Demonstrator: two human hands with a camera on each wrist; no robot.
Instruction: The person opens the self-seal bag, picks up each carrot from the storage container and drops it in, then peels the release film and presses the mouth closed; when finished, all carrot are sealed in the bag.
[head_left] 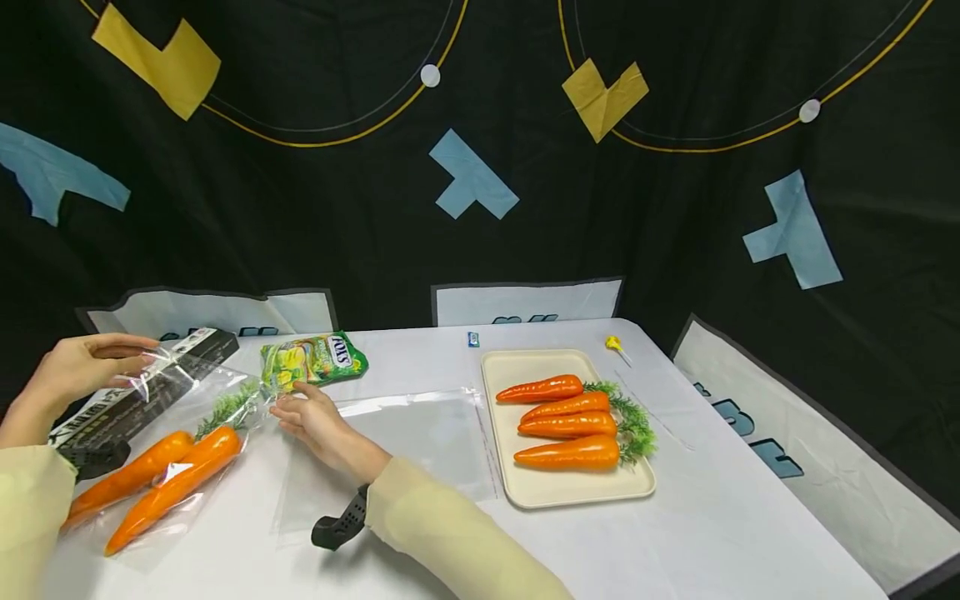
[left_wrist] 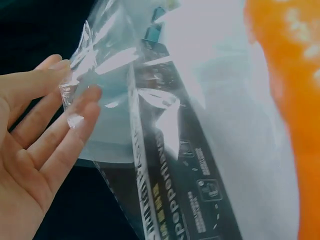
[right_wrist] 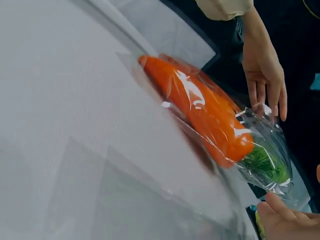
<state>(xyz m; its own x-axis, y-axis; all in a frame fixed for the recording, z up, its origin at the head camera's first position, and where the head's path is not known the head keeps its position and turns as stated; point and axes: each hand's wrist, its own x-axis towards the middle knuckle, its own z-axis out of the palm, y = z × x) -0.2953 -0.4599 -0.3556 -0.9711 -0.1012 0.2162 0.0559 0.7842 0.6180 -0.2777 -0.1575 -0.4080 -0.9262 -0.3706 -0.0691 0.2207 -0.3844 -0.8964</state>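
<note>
A clear plastic bag holds two orange carrots with green leafy tops; the tops lie toward its mouth. My left hand pinches the mouth at its far left corner between thumb and forefinger, the other fingers loosely bent, as the left wrist view shows. At the near right corner of the mouth, my right hand has its fingertips on the film and appears to pinch it. In the right wrist view the bagged carrots lie between both hands.
A black wrap box lies behind the bag, beside a green candy packet. Flat clear bags lie mid-table. On the right, a cream tray bears several carrots. A small blue packet and a yellow-headed item lie farther back.
</note>
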